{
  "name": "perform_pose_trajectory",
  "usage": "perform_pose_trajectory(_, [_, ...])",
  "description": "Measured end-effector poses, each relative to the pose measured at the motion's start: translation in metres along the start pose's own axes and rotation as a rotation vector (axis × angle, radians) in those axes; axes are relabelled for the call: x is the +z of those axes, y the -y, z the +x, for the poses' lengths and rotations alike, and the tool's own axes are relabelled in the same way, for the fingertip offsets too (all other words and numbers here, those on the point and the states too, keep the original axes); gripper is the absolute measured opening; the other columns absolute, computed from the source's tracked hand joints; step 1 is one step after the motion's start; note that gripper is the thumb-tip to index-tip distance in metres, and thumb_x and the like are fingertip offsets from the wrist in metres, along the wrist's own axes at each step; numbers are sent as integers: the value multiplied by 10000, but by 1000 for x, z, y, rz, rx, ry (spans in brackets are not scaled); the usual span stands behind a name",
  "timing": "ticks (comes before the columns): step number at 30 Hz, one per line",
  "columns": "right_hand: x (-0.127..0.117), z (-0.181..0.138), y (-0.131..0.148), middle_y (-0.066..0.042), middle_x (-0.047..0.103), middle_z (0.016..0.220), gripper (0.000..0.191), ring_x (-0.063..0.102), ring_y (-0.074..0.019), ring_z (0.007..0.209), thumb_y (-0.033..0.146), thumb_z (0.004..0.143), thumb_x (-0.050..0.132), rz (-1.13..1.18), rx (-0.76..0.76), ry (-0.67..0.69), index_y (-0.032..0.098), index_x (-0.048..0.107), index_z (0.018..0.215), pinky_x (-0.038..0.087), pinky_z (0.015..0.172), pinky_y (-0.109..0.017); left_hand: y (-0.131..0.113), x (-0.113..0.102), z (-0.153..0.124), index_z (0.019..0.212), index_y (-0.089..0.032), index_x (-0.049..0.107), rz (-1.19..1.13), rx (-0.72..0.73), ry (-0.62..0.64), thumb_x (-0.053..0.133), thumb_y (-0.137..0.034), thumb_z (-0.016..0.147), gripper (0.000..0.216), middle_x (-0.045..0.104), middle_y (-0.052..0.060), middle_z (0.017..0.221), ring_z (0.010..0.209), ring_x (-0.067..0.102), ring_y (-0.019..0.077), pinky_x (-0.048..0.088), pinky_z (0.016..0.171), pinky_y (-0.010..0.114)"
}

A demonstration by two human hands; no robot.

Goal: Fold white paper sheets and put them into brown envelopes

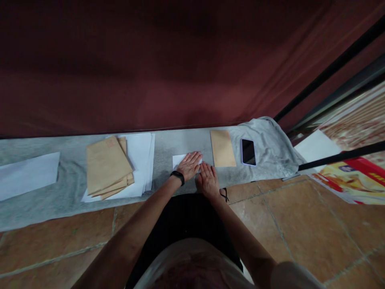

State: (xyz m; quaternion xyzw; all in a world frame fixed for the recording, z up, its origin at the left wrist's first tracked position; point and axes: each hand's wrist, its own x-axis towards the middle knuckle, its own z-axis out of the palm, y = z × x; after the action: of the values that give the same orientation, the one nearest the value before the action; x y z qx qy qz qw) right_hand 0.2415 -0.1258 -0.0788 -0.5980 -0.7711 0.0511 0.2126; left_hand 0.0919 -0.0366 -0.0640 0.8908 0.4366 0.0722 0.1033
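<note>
My left hand [190, 163] lies flat, fingers stretched out, on a small folded white paper [178, 160] on the grey cloth [180, 142]. A black band sits on that wrist. My right hand [207, 180] lies flat beside it, fingers together, pressing the same paper's right part. Just right of my hands lies a single brown envelope [223, 148], and beyond it a dark phone [248, 152] face up.
A stack of brown envelopes [106, 166] rests on white sheets [141, 160] to the left. Another white sheet [28, 174] lies far left. A dark red curtain hangs behind the cloth. Tiled floor lies in front; a black bar and printed packaging [351, 178] are at right.
</note>
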Motion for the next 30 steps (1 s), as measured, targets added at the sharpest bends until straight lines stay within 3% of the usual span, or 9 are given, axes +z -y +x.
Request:
perform_pose_trajectory(13, [0,1,-1,-146,448,1532,498,415,-275,1422,196,985,377,-14,-19,3,89,465,1463,267,1204,-497,-8,-4,-52,1532,-159,343,6,123,9,345,-357,1008,560,340,80,1608,1516,216,202,120,1252,426])
perform_pose_trajectory(21, [3,5,-6,-139,462,1524,483,407,-265,1432,262,1022,345,36,15,-2,99,480,1456,274,1207,-506,-8,-4,-79,1538,-160,319,5,175,46,345,-451,1011,603,302,88,1622,1522,192,186,96,1252,399])
perform_pose_trajectory(27, [7,30,8,-83,473,1524,477,379,-189,1452,302,1056,278,148,-186,144,144,504,1444,308,1213,-423,-8,1,-80,1464,-153,455,-10,142,68,444,-407,966,559,420,115,1559,1501,265,214,124,1251,405])
perform_pose_trajectory(30, [8,45,9,-54,445,1544,473,365,-175,1460,333,1063,273,130,-238,194,186,494,1455,295,1222,-415,-8,2,-82,1462,-144,452,-13,135,62,434,-429,968,570,426,124,1553,1492,288,218,141,1249,399])
